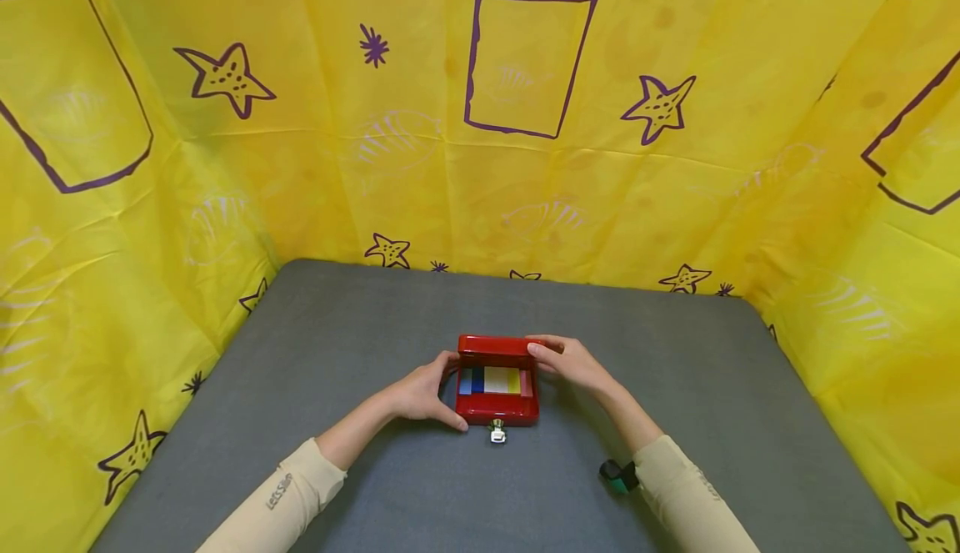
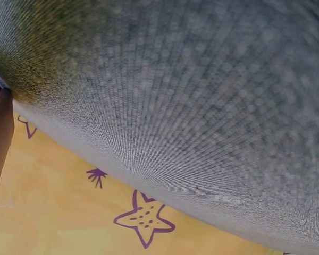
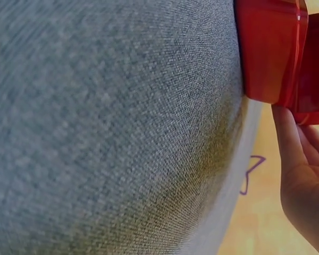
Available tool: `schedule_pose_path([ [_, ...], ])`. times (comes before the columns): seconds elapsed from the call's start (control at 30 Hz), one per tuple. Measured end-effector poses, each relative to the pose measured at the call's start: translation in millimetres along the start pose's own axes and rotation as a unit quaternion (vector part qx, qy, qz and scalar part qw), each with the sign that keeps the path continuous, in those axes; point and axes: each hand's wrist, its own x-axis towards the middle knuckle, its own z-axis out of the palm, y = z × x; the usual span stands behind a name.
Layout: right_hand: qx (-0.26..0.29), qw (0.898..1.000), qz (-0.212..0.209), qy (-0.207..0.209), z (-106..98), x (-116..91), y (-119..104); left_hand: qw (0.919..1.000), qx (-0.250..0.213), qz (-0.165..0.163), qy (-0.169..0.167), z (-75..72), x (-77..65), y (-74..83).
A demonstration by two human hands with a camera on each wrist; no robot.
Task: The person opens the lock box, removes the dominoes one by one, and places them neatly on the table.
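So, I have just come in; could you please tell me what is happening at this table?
A person is handling a small red box on the grey table. The left hand grips the box's left side, and the right hand holds the right end of the raised lid. The box stands open, with coloured pieces showing inside and a silver metal piece at its front.

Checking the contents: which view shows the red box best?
The head view: it shows the red box open, with coloured strips inside. The right wrist view shows only part, cut by the frame; the left wrist view, just a red sliver.
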Motion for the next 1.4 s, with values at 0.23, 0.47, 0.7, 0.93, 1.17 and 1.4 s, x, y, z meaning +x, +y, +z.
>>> schedule_pose_path([
  [0.23, 0.019, 0.998, 0.042, 0.042, 4, 6, -2, 1.0, -0.005, -0.002, -0.001, 0.3, -0.5, 0.7],
  [0.47, 0.015, 0.995, 0.064, 0.075, 7, 11, -4, 0.9999, -0.01, -0.012, -0.002, 0.4, -1.4, 1.8],
  [0.7, 0.06, 0.988, 0.101, 0.102, 10, 15, -8, 0.999, 0.0, -0.044, -0.009, -0.6, -2.0, 3.2],
  [0.93, 0.087, 0.981, 0.127, 0.121, 9, 20, -9, 0.999, 0.0, -0.044, -0.012, 0.1, -2.2, 3.9],
  [1.17, 0.084, 0.978, 0.143, 0.128, 8, 24, -7, 0.9988, -0.002, -0.046, -0.016, 0.7, -1.8, 3.7],
  [1.4, 0.079, 0.98, 0.138, 0.115, 7, 25, -7, 0.9983, -0.001, -0.056, -0.016, -0.1, -2.2, 3.4],
])
